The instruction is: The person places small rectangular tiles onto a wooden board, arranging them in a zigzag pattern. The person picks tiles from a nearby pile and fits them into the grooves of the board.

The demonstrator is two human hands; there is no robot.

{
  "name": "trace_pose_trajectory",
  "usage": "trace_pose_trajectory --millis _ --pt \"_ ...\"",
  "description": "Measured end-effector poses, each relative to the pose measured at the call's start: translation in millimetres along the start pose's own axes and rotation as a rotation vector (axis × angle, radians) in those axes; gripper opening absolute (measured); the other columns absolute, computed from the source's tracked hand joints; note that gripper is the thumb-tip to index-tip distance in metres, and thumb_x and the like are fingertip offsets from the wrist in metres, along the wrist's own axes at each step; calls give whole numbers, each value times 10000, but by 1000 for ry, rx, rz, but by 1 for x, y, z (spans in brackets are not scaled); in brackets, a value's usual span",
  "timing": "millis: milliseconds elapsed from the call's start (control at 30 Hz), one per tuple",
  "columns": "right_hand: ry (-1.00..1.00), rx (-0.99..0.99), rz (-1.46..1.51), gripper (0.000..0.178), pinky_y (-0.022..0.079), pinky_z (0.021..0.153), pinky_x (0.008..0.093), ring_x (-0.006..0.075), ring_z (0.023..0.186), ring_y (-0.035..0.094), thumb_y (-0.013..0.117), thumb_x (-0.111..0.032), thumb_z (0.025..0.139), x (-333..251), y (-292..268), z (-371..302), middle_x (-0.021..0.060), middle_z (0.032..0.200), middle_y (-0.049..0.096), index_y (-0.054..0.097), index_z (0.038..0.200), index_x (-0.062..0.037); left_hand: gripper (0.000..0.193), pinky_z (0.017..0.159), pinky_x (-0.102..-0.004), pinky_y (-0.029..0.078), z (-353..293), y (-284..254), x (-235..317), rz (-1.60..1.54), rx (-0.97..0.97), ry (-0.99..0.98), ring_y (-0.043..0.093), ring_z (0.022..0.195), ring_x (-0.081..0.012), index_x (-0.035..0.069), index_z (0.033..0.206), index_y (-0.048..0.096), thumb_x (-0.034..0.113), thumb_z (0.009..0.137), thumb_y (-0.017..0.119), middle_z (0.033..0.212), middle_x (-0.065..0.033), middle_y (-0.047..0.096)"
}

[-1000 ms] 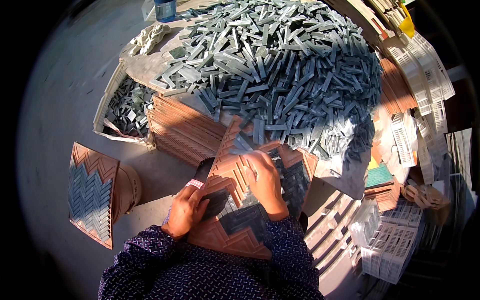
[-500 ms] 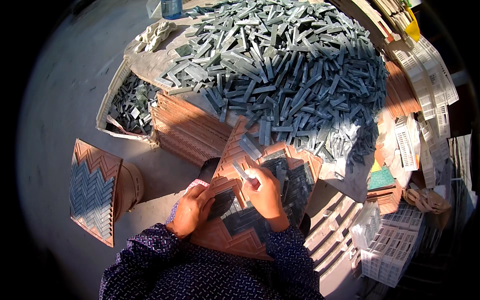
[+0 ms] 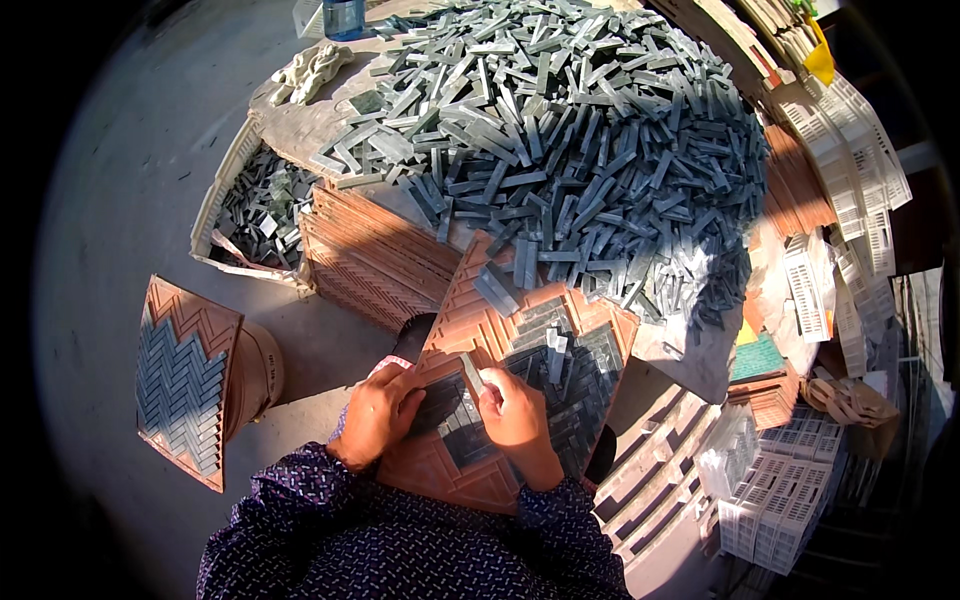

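Note:
An orange mould tray (image 3: pixel 425 468) with herringbone grooves lies tilted before me, partly filled with dark stone strips (image 3: pixel 590 375). My left hand (image 3: pixel 376 418) is closed on its left edge. Between thumb and fingers my right hand (image 3: pixel 517 418) pinches a narrow grey stone strip (image 3: pixel 470 374), held upright over the grooves in the middle of the tray. Loose on the tray's upper part rests another strip (image 3: pixel 497 290). Short light pieces (image 3: pixel 557 356) lie on the filled rows beside the right hand. The pinched strip's lower end is hidden by the fingers.
A big heap of stone strips (image 3: pixel 590 150) covers the table beyond the tray. To the left are stacked orange trays (image 3: pixel 365 265), a crate (image 3: pixel 203 220) of dark scraps and a filled tray (image 3: pixel 182 385) against a bucket (image 3: pixel 262 372). White plastic crates (image 3: pixel 765 515) stand at right.
My right hand has moved left and slightly down with the strip, which now stands more upright. Light pieces formerly partly behind that hand show fully. The left hand stays on the tray edge.

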State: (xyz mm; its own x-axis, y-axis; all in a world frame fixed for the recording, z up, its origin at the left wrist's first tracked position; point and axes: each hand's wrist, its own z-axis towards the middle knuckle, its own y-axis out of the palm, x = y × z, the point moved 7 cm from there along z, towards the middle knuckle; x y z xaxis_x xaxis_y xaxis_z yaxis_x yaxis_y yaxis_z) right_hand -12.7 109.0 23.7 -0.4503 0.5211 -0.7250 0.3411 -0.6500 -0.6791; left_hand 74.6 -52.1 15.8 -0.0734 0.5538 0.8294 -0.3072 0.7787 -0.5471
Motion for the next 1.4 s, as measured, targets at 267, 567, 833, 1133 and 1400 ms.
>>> trace_pose_trajectory --millis 267,567,833,1133,1400 --pt "-27 -186 -175 213 499 718 417 344 854 600 620 -49 794 -9 3 18 147 908 600 582 1004 -40 129 664 -378 516 1 -1 -1 -7 -4 -7 626 745 -343 26 881 650 23 753 667 869 -148 619" --pt "-137 -443 24 267 484 772 411 333 919 589 659 -46 772 5 11 34 137 968 603 599 1032 -48 138 693 -388 518 1 -3 -8 -13 8 -27 620 810 -337 44 899 652 51 762 664 874 -131 625" --pt "-88 -52 -66 218 500 665 411 347 799 612 681 -73 769 10 -15 49 124 896 613 586 966 -67 130 662 -387 498 47 -2 17 40 -1 177 608 779 -335 32 901 655 60 775 659 862 -137 620" --pt "2 13 -321 218 495 662 441 366 811 617 700 -115 751 26 -10 102 139 860 629 576 921 -60 277 776 -407 482 138 37 8 151 20 249 555 952 -327 58 1041 562 69 771 619 999 -116 590" --pt "83 -86 -351 243 506 659 441 385 765 635 695 -136 733 26 -11 93 187 821 640 576 914 -26 302 844 -405 458 129 43 8 161 -77 401 527 1003 -334 56 1024 571 81 739 665 1026 -114 574"
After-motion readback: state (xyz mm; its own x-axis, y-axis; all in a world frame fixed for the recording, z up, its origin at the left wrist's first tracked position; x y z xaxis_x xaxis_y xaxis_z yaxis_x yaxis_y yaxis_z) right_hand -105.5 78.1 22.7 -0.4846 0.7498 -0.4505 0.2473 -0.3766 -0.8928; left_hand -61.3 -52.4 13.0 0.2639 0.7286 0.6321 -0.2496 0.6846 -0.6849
